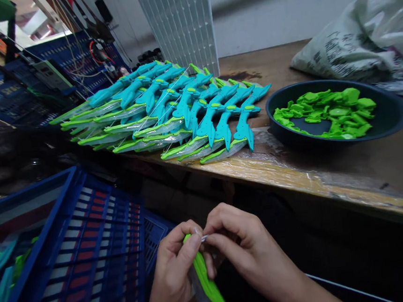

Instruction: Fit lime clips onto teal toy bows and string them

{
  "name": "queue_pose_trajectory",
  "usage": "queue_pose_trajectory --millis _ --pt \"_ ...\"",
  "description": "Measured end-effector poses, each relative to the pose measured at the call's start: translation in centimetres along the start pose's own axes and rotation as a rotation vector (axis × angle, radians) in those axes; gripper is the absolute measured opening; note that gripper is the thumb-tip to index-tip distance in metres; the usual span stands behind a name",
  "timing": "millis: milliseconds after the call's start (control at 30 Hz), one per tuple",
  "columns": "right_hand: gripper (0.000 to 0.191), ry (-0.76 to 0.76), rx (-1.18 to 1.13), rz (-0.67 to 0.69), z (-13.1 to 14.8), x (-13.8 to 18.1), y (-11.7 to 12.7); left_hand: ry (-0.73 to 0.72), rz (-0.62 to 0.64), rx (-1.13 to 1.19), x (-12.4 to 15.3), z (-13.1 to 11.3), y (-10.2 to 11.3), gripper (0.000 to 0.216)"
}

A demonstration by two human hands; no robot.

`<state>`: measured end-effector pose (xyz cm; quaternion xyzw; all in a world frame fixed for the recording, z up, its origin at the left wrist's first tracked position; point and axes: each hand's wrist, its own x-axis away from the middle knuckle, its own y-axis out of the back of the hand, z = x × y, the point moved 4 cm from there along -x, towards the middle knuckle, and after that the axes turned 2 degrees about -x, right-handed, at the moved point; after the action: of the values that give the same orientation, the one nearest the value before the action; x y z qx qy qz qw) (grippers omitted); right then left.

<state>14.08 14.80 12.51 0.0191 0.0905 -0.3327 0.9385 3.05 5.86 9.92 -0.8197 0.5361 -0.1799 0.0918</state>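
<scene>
My left hand (173,271) is closed around the tip of a bright green and grey plastic limb (210,286), which looks like part of a toy bow. The limb slants down toward my lap, and its lower end runs out of the picture. Thumb and forefinger of my right hand (247,243) pinch a short white string (204,238) at that tip, touching the left fingertips. How the string is fastened there is hidden by my fingers. Beyond my hands, a stack of turquoise and green toy bows (183,103) with white strings lies on the wooden table (276,163).
A dark round basin (392,111) of green plastic parts (339,110) stands on the table, right of the stack. Behind it slumps a white plastic bag (350,39). At lower left is a blue crate (87,255) with turquoise and green pieces. The table's front edge crosses ahead of my hands.
</scene>
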Motion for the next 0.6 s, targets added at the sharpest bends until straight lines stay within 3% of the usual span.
queue_pose_trajectory --millis 133,233,333,500,600 --pt "0.016 0.315 0.200 0.039 1.3 -0.4 0.1 0.048 0.086 0.038 -0.5 -0.1 0.2 0.023" --pt "0.014 0.398 0.304 0.116 1.5 -0.6 0.0 0.052 0.076 0.053 -0.8 0.0 0.4 0.025" --pt "0.014 0.319 0.329 0.088 1.2 -0.6 0.1 0.032 -0.020 0.052 -0.7 0.4 0.5 0.023" --pt "0.014 0.002 0.151 0.008 0.2 -0.3 0.0 -0.016 -0.125 -0.012 -0.3 1.0 0.6 0.019" --pt "0.016 -0.020 0.127 -0.022 0.0 -0.2 0.0 -0.030 -0.127 -0.081 -0.3 1.1 0.9 0.017"
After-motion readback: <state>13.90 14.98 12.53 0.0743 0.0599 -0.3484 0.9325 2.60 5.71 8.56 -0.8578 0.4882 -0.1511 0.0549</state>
